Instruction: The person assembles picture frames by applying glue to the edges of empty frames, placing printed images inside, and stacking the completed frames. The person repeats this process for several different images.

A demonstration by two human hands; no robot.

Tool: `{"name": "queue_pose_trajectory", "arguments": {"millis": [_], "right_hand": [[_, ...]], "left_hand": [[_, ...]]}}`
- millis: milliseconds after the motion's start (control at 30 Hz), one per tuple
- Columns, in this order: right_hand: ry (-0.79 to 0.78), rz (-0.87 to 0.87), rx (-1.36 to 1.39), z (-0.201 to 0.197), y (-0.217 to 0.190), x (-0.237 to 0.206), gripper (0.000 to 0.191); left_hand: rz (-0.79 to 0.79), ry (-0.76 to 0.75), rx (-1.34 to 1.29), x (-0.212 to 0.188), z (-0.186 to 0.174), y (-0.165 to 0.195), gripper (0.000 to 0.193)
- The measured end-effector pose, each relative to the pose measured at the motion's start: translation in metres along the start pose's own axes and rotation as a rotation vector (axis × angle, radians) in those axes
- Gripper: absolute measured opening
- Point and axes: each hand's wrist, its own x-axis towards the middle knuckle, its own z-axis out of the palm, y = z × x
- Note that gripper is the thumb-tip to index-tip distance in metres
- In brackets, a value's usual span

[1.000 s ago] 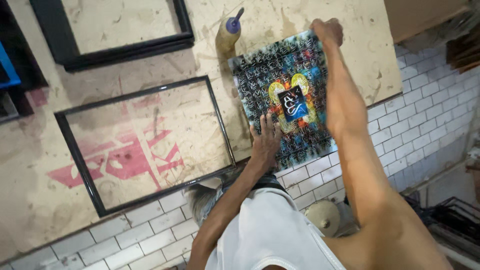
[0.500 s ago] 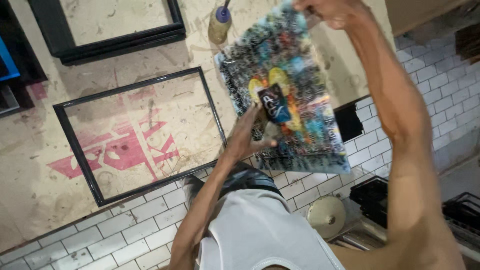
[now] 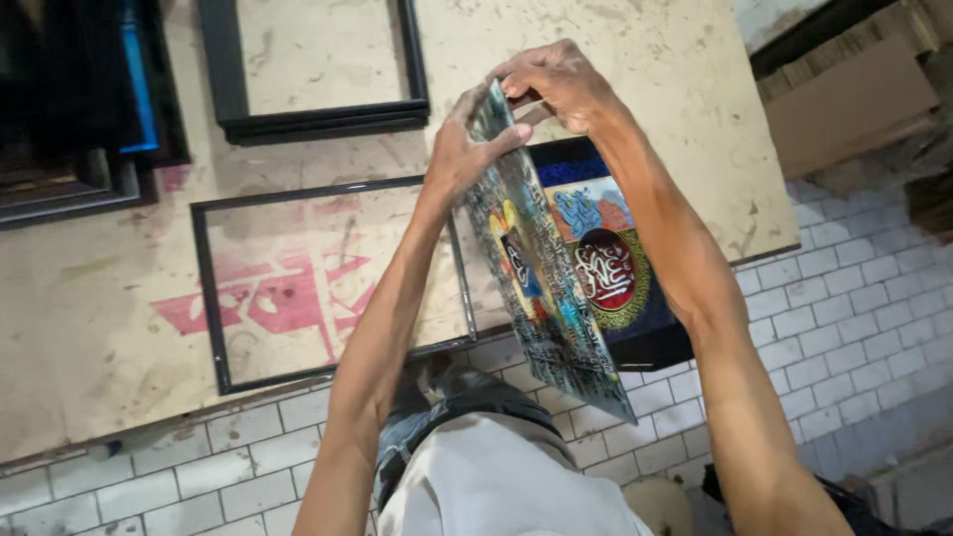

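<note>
The colourful printed panel point(image 3: 541, 288) is standing tilted on edge above the bench point(image 3: 99, 328), its top edge raised toward 12 o'clock and its lower corner pointing down toward 5 o'clock. The left hand point(image 3: 465, 149) is pressing flat against the panel's upper left face, fingers point(image 3: 496, 139) curling over the top edge and grasping it. The right hand point(image 3: 556, 79) is gripping the same top edge from 1 o'clock, fingers clenched on it. Just behind the panel, at 3 o'clock, a second dark picture point(image 3: 606, 268) with a round red emblem is lying on the bench. At 9 o'clock from the panel a thin black frame point(image 3: 208, 288) is lying flat over faded red markings. At 11 o'clock a thicker black frame point(image 3: 318, 114) is lying near the bench's far side. White tiled floor point(image 3: 854, 318) is showing at 4 o'clock, and a brown cardboard piece point(image 3: 844, 109) is lying at 2 o'clock
</note>
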Motion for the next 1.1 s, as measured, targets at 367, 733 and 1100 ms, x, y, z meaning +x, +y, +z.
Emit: {"name": "queue_pose_trajectory", "arguments": {"millis": [367,733,1100], "right_hand": [[0.049,-0.133,0.084,0.002,0.008,0.023,0.010],[0.022,-0.019,0.079,-0.018,-0.010,0.030,0.009],[0.153,-0.139,-0.245,-0.010,-0.030,0.022,0.012]], "left_hand": [[0.055,-0.054,-0.342,0.003,-0.006,-0.009,0.078],[-0.023,-0.020,-0.332,0.019,0.017,-0.001,0.061],[-0.128,-0.079,-0.206,0.018,0.018,0.003,0.046]]}}
